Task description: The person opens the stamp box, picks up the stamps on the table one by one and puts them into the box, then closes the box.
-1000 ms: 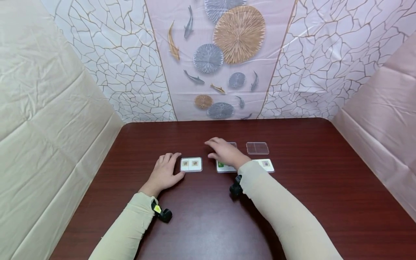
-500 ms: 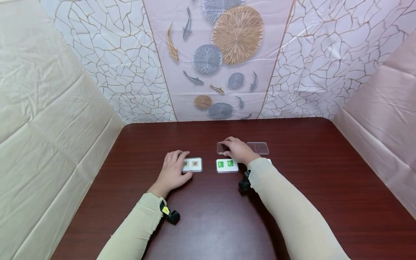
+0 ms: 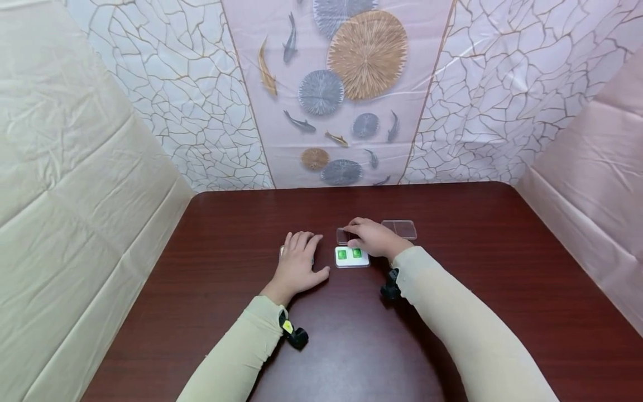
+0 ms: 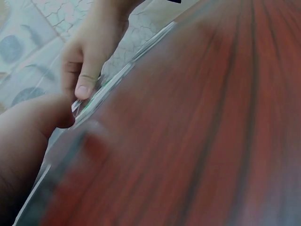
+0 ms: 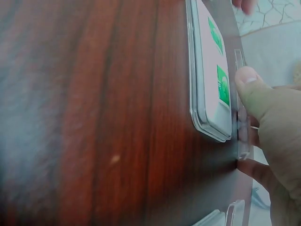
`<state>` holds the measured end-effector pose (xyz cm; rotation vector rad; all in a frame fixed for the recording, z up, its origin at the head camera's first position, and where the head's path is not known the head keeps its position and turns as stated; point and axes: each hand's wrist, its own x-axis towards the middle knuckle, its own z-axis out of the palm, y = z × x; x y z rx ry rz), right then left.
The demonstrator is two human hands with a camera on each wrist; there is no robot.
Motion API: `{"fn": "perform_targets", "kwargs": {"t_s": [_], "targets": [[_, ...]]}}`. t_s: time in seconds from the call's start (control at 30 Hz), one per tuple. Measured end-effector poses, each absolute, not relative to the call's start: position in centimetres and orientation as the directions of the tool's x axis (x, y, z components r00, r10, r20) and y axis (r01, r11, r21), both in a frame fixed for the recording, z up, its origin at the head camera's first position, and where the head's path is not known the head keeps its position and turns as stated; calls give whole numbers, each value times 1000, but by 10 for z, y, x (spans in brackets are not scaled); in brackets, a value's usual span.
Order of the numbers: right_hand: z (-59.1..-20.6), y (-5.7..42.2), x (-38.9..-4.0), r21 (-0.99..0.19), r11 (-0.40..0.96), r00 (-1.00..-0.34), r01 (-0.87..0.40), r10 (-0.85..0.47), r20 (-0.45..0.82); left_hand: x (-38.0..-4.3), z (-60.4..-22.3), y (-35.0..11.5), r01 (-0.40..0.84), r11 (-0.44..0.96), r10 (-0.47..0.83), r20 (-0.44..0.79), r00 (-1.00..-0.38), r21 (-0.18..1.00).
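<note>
My right hand (image 3: 377,239) pinches a clear plastic lid (image 3: 342,236), thumb on its near edge in the right wrist view. Just in front of that lid lies a flat white case (image 5: 211,89) with two green square pictures on its face. To the left, my left hand (image 3: 295,271) is spread over another small case (image 3: 282,253), covering nearly all of it. Whether the left fingers touch that case cannot be told. In the left wrist view the right thumb (image 4: 84,89) sits near the edge of the green-pictured case.
A second clear lid (image 3: 403,229) lies flat on the dark red wooden table (image 3: 241,215), behind the right forearm. Part of another case (image 5: 214,219) shows at the bottom of the right wrist view. Patterned cloth (image 3: 201,111) hangs behind the table.
My left hand has moved right, over the left case. My right hand went right to the clear lid, which now lies nearer the green-pictured case.
</note>
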<state>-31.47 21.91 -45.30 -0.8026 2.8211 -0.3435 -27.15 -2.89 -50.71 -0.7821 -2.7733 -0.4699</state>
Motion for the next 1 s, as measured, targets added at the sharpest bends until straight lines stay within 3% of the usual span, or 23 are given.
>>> {"fn": "perform_targets", "kwargs": {"t_s": [0.43, 1.0], "targets": [[-456, 225, -292, -299, 737, -757, -606, -649, -67, -266, -506, 7, 479, 843, 420, 258, -870, 245], [-464, 224, -282, -296, 714, -753, -635, -658, 30, -265, -505, 8, 537, 806, 466, 293, -835, 248]]}}
